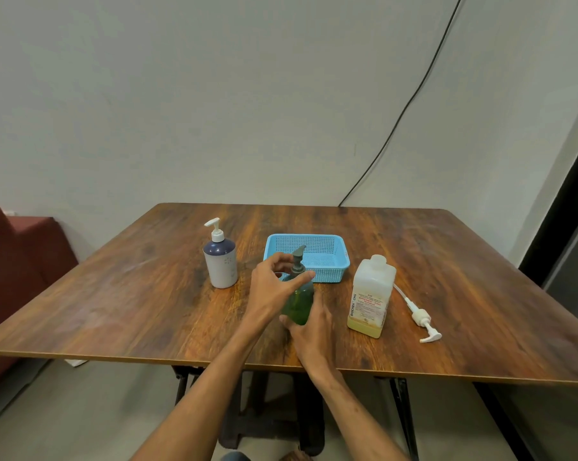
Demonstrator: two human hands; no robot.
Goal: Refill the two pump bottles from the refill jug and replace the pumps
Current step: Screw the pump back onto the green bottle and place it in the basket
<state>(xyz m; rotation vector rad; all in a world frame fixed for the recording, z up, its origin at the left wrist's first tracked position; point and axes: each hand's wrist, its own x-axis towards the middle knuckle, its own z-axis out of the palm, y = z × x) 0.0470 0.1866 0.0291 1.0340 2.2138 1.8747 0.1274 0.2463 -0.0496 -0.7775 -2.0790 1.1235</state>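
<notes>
While right grip (309,331) holds green bottle (299,306) low, left grip (271,287) curls round pump (298,257).

A plain, sparsely furnished room, probably in a home or a small office rather than a workshop or lab. A brown wood-grain laminate surface (114,294) stands on black metal folding legs (402,410), its far edge pushed against a bare pale grey-green painted wall (214,94). A thin black cable (410,101) runs loose down that wall to the far right corner. A maroon upholstered seat (18,247) sits beyond the left edge, a dark door or window frame (567,207) beyond the right, over a smooth grey floor (81,410).
</notes>
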